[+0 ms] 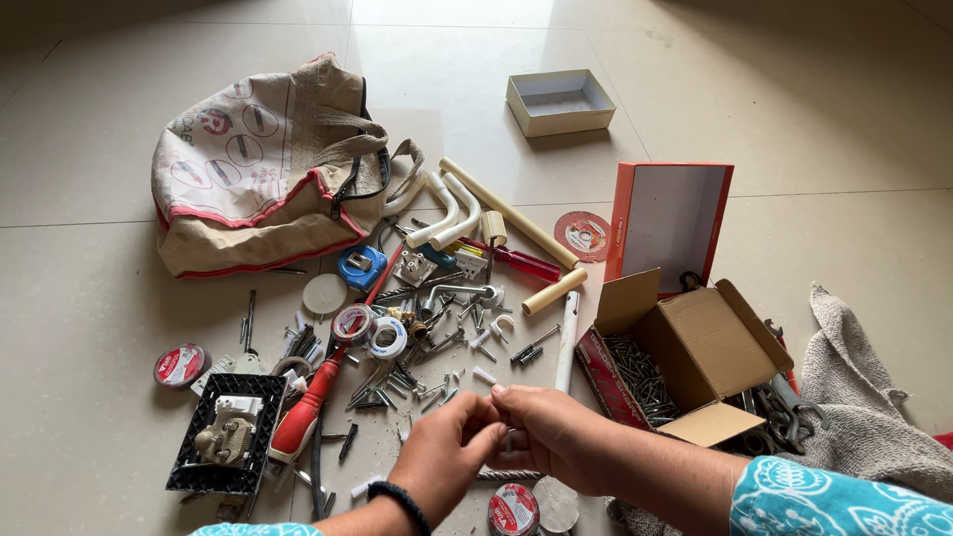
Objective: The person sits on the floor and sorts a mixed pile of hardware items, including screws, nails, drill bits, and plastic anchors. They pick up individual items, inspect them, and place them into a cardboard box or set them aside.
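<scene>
Hands meet just left of cardboard box [695, 347]: left hand [447, 452] & right hand [556, 437] pinch a small white piece [489, 395] btwn fingertips. Best keep grip firm, low over floor.

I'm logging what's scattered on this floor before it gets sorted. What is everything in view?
cloth bag: one, beige with red trim, upper left
small box: one, white, open, top centre
orange box: one, open, right of centre
cardboard box: one, brown, open, screws inside
screws: many, grey, loose at centre
pipe bends: two, white, by the bag
screwdriver: one, red handle, left of centre
tape rolls: several, centre and left
black tray: one, lower left
rag: one, grey, right
left hand: fingertips meeting the right's
right hand: pinching something too small to identify
</scene>
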